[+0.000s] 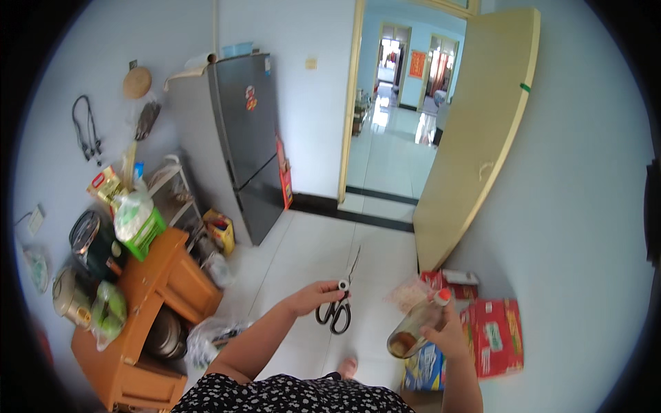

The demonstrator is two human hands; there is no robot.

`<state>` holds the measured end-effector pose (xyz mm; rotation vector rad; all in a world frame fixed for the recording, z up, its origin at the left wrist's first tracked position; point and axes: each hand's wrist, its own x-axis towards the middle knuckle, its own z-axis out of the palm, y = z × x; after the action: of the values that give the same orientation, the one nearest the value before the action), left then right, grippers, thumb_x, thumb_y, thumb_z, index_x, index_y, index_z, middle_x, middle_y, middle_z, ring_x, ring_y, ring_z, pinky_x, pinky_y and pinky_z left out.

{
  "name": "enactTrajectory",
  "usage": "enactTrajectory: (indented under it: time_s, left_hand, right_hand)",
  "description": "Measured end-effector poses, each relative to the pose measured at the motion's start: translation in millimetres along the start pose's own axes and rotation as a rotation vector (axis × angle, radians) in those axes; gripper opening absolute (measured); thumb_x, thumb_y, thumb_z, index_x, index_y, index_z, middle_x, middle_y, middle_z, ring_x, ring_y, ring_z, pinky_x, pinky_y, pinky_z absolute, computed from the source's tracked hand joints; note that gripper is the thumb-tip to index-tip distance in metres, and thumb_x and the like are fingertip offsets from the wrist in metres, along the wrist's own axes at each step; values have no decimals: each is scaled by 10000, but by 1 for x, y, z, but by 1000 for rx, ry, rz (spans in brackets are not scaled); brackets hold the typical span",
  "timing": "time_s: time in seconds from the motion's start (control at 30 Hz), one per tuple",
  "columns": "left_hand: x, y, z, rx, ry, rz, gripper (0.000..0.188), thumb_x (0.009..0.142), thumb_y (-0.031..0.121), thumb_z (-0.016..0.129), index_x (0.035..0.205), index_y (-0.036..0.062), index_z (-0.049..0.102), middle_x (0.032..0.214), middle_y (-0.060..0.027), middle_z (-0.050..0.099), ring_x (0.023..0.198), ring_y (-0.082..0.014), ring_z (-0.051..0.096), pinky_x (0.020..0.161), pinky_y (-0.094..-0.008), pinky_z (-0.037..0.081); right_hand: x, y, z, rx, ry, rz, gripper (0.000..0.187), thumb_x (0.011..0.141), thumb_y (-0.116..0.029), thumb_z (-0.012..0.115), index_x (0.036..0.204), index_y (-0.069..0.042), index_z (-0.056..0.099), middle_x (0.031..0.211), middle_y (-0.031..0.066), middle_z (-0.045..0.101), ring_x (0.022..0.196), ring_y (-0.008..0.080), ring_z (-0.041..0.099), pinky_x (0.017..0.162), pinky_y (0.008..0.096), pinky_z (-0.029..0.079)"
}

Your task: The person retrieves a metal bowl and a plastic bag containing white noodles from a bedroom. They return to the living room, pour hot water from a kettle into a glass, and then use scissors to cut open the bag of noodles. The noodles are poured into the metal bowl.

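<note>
My left hand [319, 297] is closed on a pair of scissors [338, 318] near its pivot. The black loop handles hang below my fingers, and the metal blades point up and away from me. In my right hand [449, 332] is a clear bottle [421, 320] with a red cap, gripped near its neck. The bottle leans, its base toward the lower left, and some brown contents sit at the bottom. Both hands are held in front of me above the white tiled floor, apart from each other.
Red boxes [497, 337] and a blue package [425, 368] lie along the right wall beside an open door [482, 131]. At left stands an orange wooden desk [155, 275] with a rice cooker [71, 296] and bags. A grey fridge [248, 124] stands behind it.
</note>
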<state>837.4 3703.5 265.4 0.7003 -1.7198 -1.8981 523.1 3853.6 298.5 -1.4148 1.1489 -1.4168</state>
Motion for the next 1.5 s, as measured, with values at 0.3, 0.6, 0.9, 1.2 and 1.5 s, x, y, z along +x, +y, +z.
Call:
enactTrajectory:
  time_s: [0.3, 0.6, 0.9, 1.2, 1.5]
  left_hand:
    - [278, 47, -132, -45, -162, 141, 344, 932, 296, 563, 1156, 37, 603, 1449, -82, 323, 1281, -184, 358, 1047, -340, 298]
    - [583, 74, -301, 32, -216, 29, 351, 930, 230, 570, 1208, 16, 579, 1295, -21, 468, 1139, -110, 429, 928, -283, 382]
    - [914, 121, -426, 34, -160, 105, 331, 952, 297, 549, 1170, 53, 601, 1004, 48, 599, 918, -72, 532, 851, -247, 432]
    - [1173, 140, -631, -103, 33, -115, 307, 938, 300, 565, 1102, 50, 632, 919, 19, 618, 782, -55, 564, 720, -212, 460]
    - [1400, 105, -844, -72, 253, -123, 304, 933, 280, 581, 1074, 14, 624, 887, -10, 641, 792, -70, 585, 710, -233, 467]
  right_hand:
    - [340, 79, -63, 93, -344, 198, 772, 686, 3, 728, 1353, -55, 345, 1295, 69, 432, 1198, 199, 453, 1005, 361, 409]
    - [654, 147, -131, 111, -360, 136, 758, 674, 0, 727, 1332, -72, 358, 1265, 56, 442, 1181, 185, 468, 996, 349, 400]
    - [915, 226, -271, 71, -74, 107, 809, 674, -39, 760, 1368, -76, 345, 1323, 83, 416, 1227, 213, 422, 1004, 376, 414]
    - [1221, 343, -399, -156, -3, 184, 755, 667, -107, 784, 1321, -57, 410, 1265, 81, 455, 1182, 207, 465, 983, 361, 421]
    - [1553, 448, -438, -39, -122, 205, 769, 675, -86, 777, 1338, -39, 391, 1324, 89, 419, 1224, 215, 439, 1001, 374, 427]
